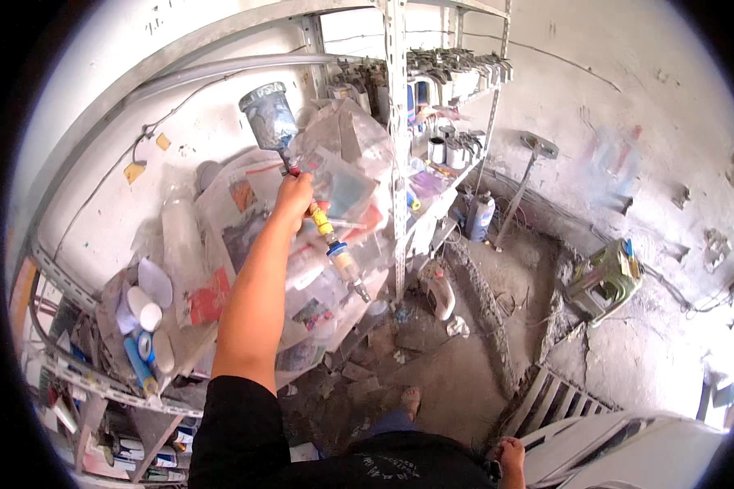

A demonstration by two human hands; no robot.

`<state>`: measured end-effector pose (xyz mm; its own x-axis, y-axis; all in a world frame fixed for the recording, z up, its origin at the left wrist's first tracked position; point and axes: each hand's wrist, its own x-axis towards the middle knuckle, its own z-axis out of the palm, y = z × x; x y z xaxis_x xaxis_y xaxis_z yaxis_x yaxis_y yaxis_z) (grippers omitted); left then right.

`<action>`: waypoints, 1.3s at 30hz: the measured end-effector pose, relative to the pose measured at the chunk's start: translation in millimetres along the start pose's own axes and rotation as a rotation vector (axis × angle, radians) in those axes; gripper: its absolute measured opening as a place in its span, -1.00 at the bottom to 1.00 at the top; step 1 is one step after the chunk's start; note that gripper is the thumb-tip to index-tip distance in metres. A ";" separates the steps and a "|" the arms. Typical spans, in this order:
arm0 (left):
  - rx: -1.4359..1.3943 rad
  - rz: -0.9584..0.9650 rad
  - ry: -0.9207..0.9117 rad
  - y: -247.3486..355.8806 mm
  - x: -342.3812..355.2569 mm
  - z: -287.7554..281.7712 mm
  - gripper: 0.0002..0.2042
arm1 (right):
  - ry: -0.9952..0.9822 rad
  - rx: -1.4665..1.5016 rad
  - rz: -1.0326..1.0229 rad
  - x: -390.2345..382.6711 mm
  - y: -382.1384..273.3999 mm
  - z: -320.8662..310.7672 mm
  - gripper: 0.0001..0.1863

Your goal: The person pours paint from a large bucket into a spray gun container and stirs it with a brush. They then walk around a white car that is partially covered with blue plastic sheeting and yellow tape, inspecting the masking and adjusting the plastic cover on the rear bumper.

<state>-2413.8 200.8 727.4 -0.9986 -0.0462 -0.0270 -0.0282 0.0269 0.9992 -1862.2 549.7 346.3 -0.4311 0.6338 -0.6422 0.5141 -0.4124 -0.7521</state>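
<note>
My left arm reaches out ahead, and my left hand (pixel 296 198) is closed around the grip of a paint spray gun (pixel 291 161). A paint-smeared cup (pixel 271 121) sits tilted on top of the gun. Below the fist hangs a yellow fitting (pixel 320 218) with a clear, blue-ringed air filter (pixel 344 262); no hose shows on its end. Behind the gun is a shelf heaped with plastic sheets (pixel 310 269). Low at the right, my right hand (pixel 510 453) is curled beside a white panel (pixel 620 444); whatever its fingers may hold is hidden.
A metal rack (pixel 396 147) stands ahead with many paint cans (pixel 457 77). On the rough floor are a white jug (pixel 440 295), a spray can (pixel 480 218), a metal stand (pixel 517 191) and a green machine casing (pixel 603 281). Tape rolls and bottles (pixel 141 365) lie at left.
</note>
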 end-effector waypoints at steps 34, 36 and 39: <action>0.513 -0.254 0.067 -15.5 273.4 1.2 -0.64 | 0.286 -0.339 0.062 129.7 3.4 35.5 -0.78; 0.567 -0.244 0.080 -11.7 264.6 10.6 -0.66 | 0.299 -0.393 0.070 130.7 5.6 36.3 -0.78; 0.582 -0.180 0.106 -26.9 277.2 3.3 -0.66 | 0.295 -0.471 0.119 128.3 0.6 34.3 -0.78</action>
<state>-2690.0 190.6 693.0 -0.9668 -0.1986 -0.1611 -0.2459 0.5488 0.7990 -1942.6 608.4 258.4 -0.1593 0.7845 -0.5993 0.8508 -0.1988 -0.4865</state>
